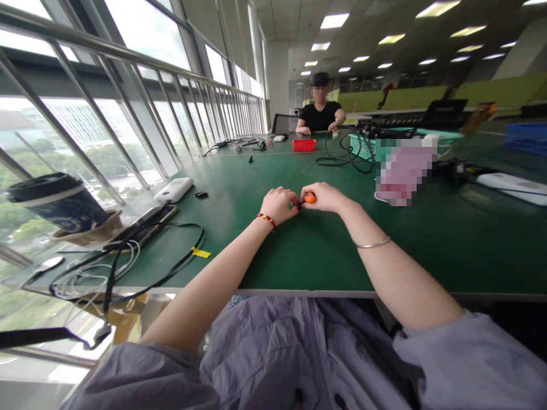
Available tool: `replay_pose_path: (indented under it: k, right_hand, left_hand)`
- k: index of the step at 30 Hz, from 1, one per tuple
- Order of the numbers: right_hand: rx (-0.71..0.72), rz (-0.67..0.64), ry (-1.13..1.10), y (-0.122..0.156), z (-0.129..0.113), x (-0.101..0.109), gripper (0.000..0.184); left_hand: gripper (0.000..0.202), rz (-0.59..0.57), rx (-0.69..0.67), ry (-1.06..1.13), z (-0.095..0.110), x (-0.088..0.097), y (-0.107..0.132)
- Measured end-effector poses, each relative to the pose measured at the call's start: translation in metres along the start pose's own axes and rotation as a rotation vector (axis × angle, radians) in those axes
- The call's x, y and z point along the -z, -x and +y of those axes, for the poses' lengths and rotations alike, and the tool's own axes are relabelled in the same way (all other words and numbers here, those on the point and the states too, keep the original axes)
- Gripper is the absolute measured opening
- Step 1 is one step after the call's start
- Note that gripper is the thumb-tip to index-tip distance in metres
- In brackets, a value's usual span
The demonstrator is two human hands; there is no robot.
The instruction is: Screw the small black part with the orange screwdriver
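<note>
Over the middle of the green table (239,239), both hands meet close together. My right hand (325,196) is closed around a small tool with a rounded orange handle (310,197), which looks like a screwdriver, though its shaft is mostly hidden. My left hand (278,205) is pinched on a small dark piece (299,204) right beside the orange handle. What that piece is cannot be made out. It appears to touch the tool's end.
On the left are a cup (60,208) in a cardboard holder, a phone (147,228), a white device (174,189) and tangled cables (115,267). Farther back stand a red bin (304,145) and a teal basket (363,149); a pink blurred item (405,171) lies right. A person (320,114) sits opposite.
</note>
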State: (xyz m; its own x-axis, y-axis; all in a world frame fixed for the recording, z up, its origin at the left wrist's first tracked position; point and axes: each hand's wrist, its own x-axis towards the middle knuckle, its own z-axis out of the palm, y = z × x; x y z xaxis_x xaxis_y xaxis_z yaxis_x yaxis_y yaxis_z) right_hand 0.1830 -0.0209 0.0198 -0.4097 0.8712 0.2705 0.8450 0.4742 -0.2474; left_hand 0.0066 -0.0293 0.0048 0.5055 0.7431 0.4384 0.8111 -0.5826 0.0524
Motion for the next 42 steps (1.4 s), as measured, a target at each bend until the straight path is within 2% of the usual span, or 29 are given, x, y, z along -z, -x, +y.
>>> replay_pose_path:
  k: [9, 23, 42]
  right_hand:
    - [0.027, 0.013, 0.001, -0.0016, 0.0024, -0.0025, 0.02]
    - [-0.007, -0.047, -0.014, -0.0023, 0.0033, -0.0034, 0.019]
    - [0.003, 0.023, -0.038, 0.0006, 0.0005, 0.0015, 0.018]
  left_hand:
    - [0.014, -0.017, 0.041, 0.027, 0.0008, -0.0009, -0.0007]
    - [0.015, 0.008, -0.062, -0.099, 0.0053, -0.0004, -0.0001]
    - [0.013, 0.073, 0.035, 0.011, 0.0004, 0.0017, 0.0006]
